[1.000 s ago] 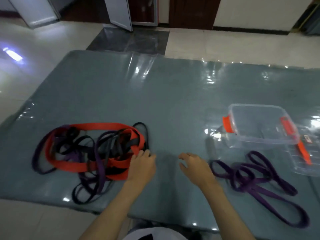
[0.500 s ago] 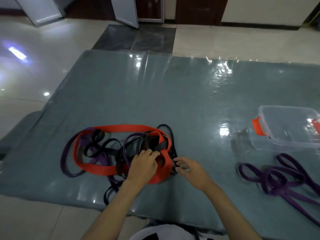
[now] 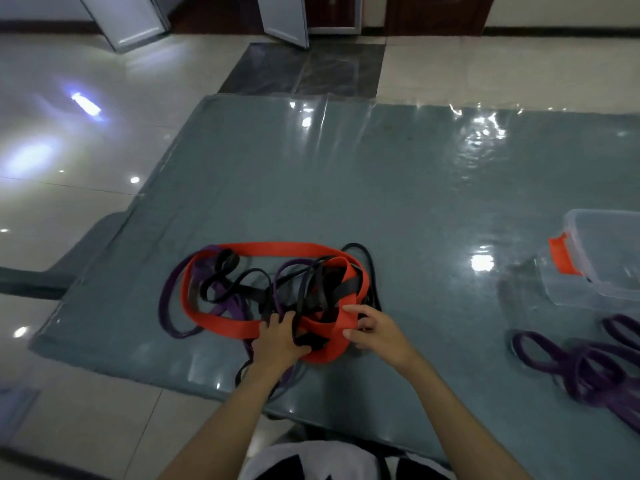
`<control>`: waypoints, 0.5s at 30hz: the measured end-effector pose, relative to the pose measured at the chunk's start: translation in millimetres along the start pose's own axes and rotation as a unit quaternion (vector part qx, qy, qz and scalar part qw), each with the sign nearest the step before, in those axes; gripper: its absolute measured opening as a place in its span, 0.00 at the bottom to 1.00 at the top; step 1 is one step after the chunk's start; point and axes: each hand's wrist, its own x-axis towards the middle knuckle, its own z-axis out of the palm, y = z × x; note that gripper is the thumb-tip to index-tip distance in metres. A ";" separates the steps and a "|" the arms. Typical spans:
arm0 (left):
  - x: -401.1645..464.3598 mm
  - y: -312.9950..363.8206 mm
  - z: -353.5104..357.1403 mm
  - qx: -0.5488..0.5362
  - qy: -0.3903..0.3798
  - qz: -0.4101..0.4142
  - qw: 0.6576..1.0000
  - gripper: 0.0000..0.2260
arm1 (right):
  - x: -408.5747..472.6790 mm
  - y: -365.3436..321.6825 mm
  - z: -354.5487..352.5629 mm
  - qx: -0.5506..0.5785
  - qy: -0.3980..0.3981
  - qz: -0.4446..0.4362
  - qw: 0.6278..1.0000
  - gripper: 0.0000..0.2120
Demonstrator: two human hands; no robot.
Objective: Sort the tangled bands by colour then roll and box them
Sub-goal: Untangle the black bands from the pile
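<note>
Purple pile (image 3: pixel 585 365) already set aside; we pinch red band (image 3: pixel 277 249) with right hand (image 3: pixel 377 332), left hand (image 3: pixel 277 341) gripping tangle (image 3: pixel 294 289); box (image 3: pixel 602 258) unfilled, rolling pending

Single head-worn wide-angle view, looking forward and steeply down from close above onto a grey-green mat (image 3: pixel 398 188) on glossy floor tiles (image 3: pixel 69 202); doors (image 3: pixel 284 15) at the far top edge.

Wide bare mat (image 3: pixel 398 188) beyond the tangled bands (image 3: pixel 277 289), open lane rightward (glossy sheet) until the clear box (image 3: pixel 602 258) and purple pile (image 3: pixel 588 368) crowd it.
</note>
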 end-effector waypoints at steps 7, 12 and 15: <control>30.1 -43.1 -34.3 -0.271 0.086 0.063 0.957 0.26 | 9.2 -1.6 25.2 0.026 0.191 -0.040 0.980 0.20; 46.9 -54.9 -90.3 -0.397 0.056 0.127 0.907 0.18 | 18.0 1.7 43.2 -0.011 0.284 -0.053 0.957 0.19; 52.0 -60.5 -115.5 -0.415 0.088 0.163 0.891 0.17 | 13.7 12.6 53.5 -0.154 0.333 0.004 0.930 0.23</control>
